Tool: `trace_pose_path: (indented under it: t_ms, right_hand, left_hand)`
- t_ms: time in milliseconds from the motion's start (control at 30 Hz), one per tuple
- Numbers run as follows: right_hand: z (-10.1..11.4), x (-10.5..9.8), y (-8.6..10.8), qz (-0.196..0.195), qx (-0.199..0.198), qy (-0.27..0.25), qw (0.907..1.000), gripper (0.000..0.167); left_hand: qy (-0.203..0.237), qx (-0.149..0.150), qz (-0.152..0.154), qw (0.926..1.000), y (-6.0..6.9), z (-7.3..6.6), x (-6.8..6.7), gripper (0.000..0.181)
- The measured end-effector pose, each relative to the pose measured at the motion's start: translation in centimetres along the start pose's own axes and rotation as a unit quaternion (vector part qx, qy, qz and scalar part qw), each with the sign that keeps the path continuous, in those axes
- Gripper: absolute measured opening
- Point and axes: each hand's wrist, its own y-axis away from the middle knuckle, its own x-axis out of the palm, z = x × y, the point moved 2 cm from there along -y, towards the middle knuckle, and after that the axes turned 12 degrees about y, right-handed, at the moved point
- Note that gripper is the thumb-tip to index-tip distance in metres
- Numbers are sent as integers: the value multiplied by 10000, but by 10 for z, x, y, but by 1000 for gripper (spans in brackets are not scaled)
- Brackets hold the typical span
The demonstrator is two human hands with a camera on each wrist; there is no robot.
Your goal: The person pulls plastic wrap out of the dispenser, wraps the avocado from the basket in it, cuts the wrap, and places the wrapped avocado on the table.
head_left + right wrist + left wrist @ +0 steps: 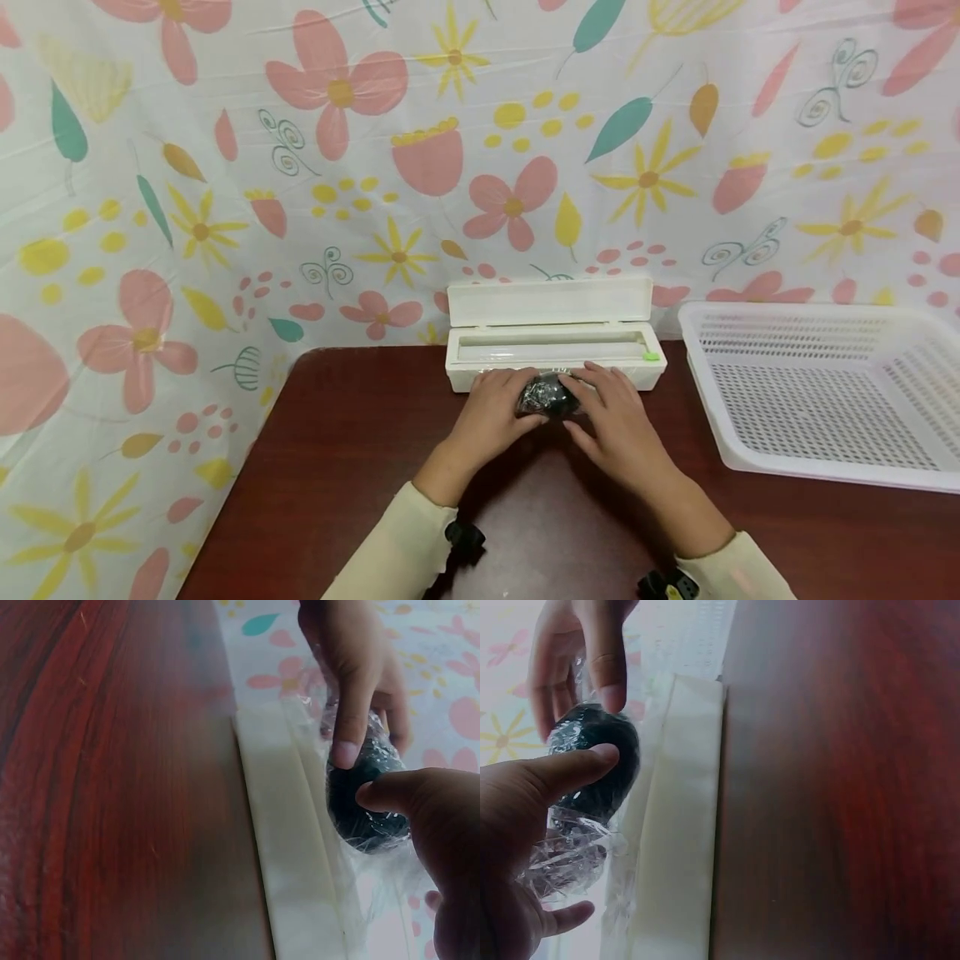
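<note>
The left hand [492, 410] and right hand [621, 427] I'm watching remotely both pinch a dark, film-wrapped object [550, 397] from opposite sides, close by the open white box [551, 363] on the bench [352, 442].

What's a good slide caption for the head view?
Left hand and right hand hold a dark film-wrapped object by an open cling film dispenser.

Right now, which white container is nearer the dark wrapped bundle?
The long box with the raised lid, just beyond the dark wrapped bundle; the perforated basket stands apart to the right.
</note>
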Motion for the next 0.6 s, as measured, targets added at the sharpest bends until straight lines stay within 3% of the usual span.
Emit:
trace_pose_path:
  t_ms: [267, 600]
  right_hand:
    - [-4, 3, -6, -43, -36, 376, 9993, 72]
    - [-7, 11, -14, 457, 173, 487, 9976, 75]
  left_hand:
    - [82, -198, 233, 9995, -10, 0, -6, 57]
    - [121, -476, 568, 9972, -17, 4, -5, 63]
